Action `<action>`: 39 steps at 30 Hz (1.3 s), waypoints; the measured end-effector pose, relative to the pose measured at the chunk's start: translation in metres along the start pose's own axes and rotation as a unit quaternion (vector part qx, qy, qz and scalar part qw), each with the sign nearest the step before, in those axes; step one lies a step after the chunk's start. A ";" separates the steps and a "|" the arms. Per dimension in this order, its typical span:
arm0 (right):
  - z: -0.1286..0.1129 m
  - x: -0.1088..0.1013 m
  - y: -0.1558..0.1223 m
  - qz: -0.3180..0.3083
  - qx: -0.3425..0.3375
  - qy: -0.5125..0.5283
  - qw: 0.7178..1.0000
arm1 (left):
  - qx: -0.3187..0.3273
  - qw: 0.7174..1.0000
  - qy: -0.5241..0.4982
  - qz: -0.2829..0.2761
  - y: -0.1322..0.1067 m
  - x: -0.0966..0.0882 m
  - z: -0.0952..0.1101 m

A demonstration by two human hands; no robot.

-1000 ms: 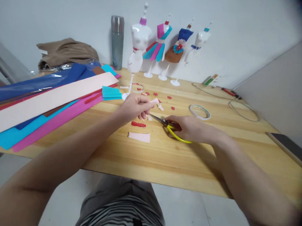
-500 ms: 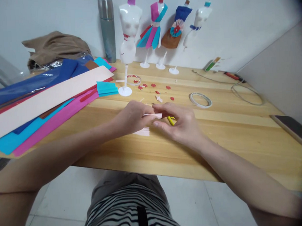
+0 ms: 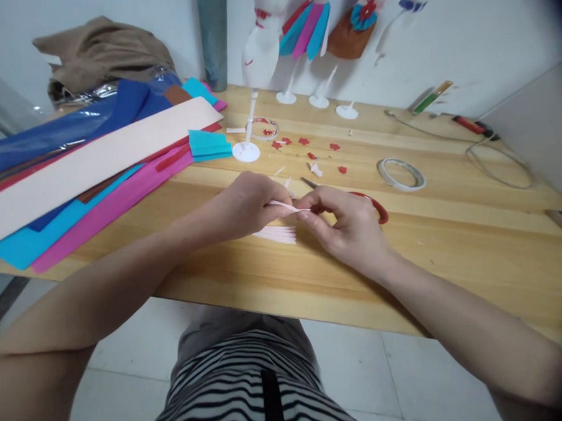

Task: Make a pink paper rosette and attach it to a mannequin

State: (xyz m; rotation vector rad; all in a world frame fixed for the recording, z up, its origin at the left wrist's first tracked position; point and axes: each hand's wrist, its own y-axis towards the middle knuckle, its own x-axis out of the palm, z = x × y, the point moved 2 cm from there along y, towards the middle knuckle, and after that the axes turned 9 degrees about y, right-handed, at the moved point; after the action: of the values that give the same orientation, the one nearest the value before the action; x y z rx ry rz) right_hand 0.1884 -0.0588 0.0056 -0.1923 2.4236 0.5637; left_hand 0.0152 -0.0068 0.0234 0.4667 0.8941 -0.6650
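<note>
Both my hands meet over the wooden table, closed on one narrow pale pink strip of crepe paper [image 3: 285, 206]. My left hand [image 3: 257, 202] grips its left part between thumb and fingers. The thumb and fingertips of my right hand [image 3: 346, 220] pinch the strip's right end. Under the hands lies a pleated pale pink piece [image 3: 277, 234], partly covered by my left hand. Scissors with red handles [image 3: 376, 207] rest beneath my right hand, their blades poking out beyond it. Small red paper flowers [image 3: 303, 141] are scattered past the fingers.
A white dress form [image 3: 261, 53] stands ahead, with several smaller dressed forms behind it by the wall. Coloured crepe paper [image 3: 120, 152] is piled at the left, near a grey-green flask [image 3: 214, 39]. A tape roll [image 3: 401, 174] and a cable [image 3: 507, 174] lie to the right.
My right fingers have closed on the right end of the pink strip, which was free before. The scissors' red handle now shows beside my right hand. The view has tilted down.
</note>
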 end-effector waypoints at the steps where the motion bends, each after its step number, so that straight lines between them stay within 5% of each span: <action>1: 0.002 0.001 0.000 0.001 -0.006 0.002 1.000 | 0.008 1.000 0.024 -0.011 0.000 -0.001 -0.001; 6: 0.013 0.006 -0.001 0.012 -0.022 0.005 1.000 | -0.047 0.988 0.141 -0.044 0.000 -0.012 -0.005; 11: 0.018 0.009 -0.004 0.014 -0.019 0.023 0.999 | -0.103 0.994 0.025 0.017 -0.003 -0.019 -0.004; 18: 0.014 0.008 -0.005 0.040 -0.010 0.044 0.998 | -0.031 0.995 0.090 0.016 -0.007 -0.008 0.005; 26: 0.015 0.007 -0.005 0.040 0.001 0.114 0.993 | -0.054 0.998 0.007 -0.016 -0.002 0.005 -0.002; 32: 0.017 0.008 -0.006 0.070 -0.023 0.110 0.991 | 0.020 0.996 0.084 0.037 -0.005 0.005 0.005; 36: 0.015 0.004 -0.005 0.064 -0.048 0.107 0.991 | -0.073 0.995 -0.070 -0.012 -0.002 0.006 0.002; 39: 0.011 0.000 -0.005 0.050 -0.117 0.088 0.988 | -0.157 0.953 -0.247 -0.078 0.001 0.008 -0.002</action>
State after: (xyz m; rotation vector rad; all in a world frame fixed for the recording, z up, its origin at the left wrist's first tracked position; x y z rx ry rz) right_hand 0.1956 -0.0588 -0.0043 -0.2274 2.5442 0.9124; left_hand 0.0180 -0.0077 0.0158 -0.0628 0.5458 -0.7247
